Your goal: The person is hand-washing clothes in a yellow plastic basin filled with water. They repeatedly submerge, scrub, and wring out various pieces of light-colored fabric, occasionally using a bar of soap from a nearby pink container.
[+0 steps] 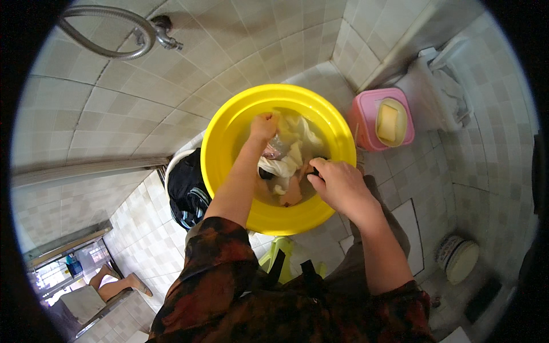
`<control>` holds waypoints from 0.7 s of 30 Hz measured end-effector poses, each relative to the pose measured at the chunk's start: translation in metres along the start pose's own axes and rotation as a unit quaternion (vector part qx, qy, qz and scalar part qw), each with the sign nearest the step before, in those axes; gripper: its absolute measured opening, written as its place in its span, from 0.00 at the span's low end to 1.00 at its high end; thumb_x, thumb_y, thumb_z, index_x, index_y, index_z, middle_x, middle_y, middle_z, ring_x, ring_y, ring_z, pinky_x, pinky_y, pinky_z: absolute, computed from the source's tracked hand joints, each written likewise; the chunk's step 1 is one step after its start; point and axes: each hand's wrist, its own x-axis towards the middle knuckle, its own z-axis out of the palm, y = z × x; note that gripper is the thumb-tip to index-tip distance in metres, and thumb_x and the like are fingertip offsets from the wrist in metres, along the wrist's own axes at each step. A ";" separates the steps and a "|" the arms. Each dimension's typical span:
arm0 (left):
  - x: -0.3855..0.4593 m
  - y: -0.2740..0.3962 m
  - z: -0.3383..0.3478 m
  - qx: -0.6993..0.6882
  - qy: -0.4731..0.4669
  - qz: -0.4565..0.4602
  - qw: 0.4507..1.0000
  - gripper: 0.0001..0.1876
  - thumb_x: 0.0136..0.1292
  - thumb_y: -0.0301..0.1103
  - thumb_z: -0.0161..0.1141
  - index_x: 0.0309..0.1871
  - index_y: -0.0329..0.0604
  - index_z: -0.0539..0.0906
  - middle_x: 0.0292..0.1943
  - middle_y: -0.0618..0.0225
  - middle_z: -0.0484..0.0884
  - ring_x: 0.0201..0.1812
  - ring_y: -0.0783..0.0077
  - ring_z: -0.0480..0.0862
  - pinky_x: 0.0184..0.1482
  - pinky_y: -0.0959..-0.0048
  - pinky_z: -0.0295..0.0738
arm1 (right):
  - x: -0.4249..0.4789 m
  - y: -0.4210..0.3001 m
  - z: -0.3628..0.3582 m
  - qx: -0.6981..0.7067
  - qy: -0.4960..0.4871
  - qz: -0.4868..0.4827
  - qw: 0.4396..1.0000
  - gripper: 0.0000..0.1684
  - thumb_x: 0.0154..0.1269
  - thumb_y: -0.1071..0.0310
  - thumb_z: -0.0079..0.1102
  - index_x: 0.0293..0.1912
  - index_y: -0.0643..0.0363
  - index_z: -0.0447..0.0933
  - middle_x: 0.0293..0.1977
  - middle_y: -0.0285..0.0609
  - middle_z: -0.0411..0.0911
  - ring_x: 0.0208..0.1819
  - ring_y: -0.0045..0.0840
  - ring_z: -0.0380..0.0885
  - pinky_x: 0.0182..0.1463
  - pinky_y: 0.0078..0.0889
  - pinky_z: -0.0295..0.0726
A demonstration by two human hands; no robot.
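A large yellow plastic basin (279, 92) stands before me, with cloudy water and soaking clothes in it. My left hand (263, 126) is closed on pale yellowish cloth (285, 124) near the far side of the basin. My right hand (336, 182) is over the basin's right side, thumb and fingertips together on a dark piece of cloth (318, 165). Between the hands lie a twisted white cloth (285, 165) and a pinkish-orange cloth (292, 193), partly under water.
Left of the basin is a white tub holding black clothes (184, 188). On the right, a pink lidded bucket (362, 107) bears a dish with a yellow soap bar (388, 122). A green plastic stool (283, 244) is below the basin. Another person's legs (116, 289) show at lower left.
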 end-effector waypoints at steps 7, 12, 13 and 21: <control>-0.085 0.093 -0.038 -0.168 -0.081 0.049 0.981 0.12 0.68 0.39 0.53 0.40 0.42 0.81 0.30 0.73 0.80 0.29 0.79 0.78 0.34 0.79 0.75 | 0.009 0.007 0.001 0.012 0.033 0.003 0.999 0.15 0.62 0.61 0.54 0.44 0.61 0.73 0.37 0.54 0.78 0.44 0.46 0.77 0.48 0.48 0.74; -0.153 0.138 -0.052 -0.310 -0.130 0.061 0.940 0.12 0.69 0.38 0.50 0.47 0.41 0.78 0.40 0.68 0.82 0.39 0.74 0.82 0.42 0.73 0.80 | 0.016 0.007 0.010 0.066 0.108 -0.050 0.991 0.23 0.62 0.62 0.53 0.55 0.60 0.69 0.43 0.56 0.76 0.48 0.46 0.74 0.52 0.47 0.72; -0.164 0.143 -0.049 -0.340 -0.144 0.062 0.927 0.12 0.69 0.38 0.50 0.48 0.41 0.78 0.40 0.67 0.82 0.39 0.74 0.82 0.41 0.73 0.80 | 0.017 0.009 0.012 0.083 0.122 -0.061 0.987 0.24 0.62 0.62 0.53 0.56 0.60 0.69 0.44 0.56 0.76 0.49 0.47 0.74 0.53 0.47 0.72; -0.191 0.132 -0.046 -0.424 -0.129 0.055 0.895 0.13 0.70 0.39 0.47 0.48 0.44 0.78 0.41 0.69 0.83 0.38 0.75 0.83 0.35 0.72 0.81 | 0.021 -0.005 0.005 0.393 -0.066 -0.021 0.917 0.15 0.64 0.67 0.54 0.47 0.66 0.73 0.31 0.40 0.78 0.29 0.20 0.79 0.29 0.21 0.76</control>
